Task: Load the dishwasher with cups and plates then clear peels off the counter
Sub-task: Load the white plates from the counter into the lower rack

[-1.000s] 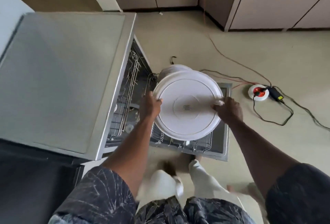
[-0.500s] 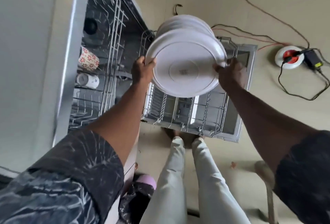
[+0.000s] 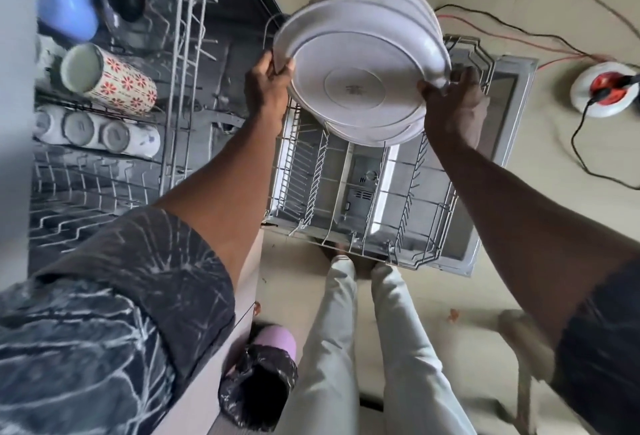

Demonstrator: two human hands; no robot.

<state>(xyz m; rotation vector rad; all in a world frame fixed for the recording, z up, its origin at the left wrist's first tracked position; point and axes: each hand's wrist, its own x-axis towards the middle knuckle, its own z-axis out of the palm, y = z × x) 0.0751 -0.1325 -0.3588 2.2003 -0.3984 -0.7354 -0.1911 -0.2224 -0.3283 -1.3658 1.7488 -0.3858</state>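
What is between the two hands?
A stack of white plates, gripped at opposite rims by the left hand and right hand, seen in the head view.

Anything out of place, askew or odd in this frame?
The flowered cup lies on its side in the upper rack, its mouth not facing down. A small orange scrap lies on the floor. The plates in the left hand and right hand look intact.

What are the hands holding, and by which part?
A stack of white plates, gripped at its rim: the left hand on the left edge, the right hand on the right edge.
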